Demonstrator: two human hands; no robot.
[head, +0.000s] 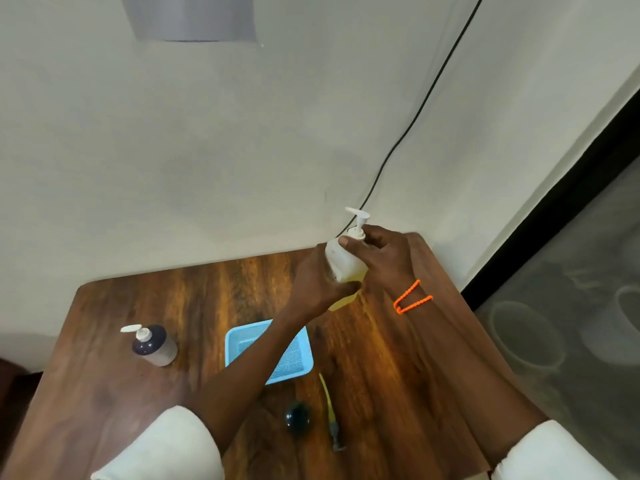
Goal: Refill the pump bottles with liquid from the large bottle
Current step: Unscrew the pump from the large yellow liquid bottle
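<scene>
While it is held tilted above the far right of the desk (104,393), the white pump bottle (343,259) has the left hand (317,282) wrapped around its base and the right hand (381,258) pinching its collar; a dark pump bottle (154,344) stands far left, a blue tray (301,355) between.

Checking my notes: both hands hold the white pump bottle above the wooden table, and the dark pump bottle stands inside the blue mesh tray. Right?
Not quite. In the head view, the dark pump bottle stands on the wooden table, left of the blue mesh tray, not inside it. Both hands do hold the white pump bottle.
</scene>
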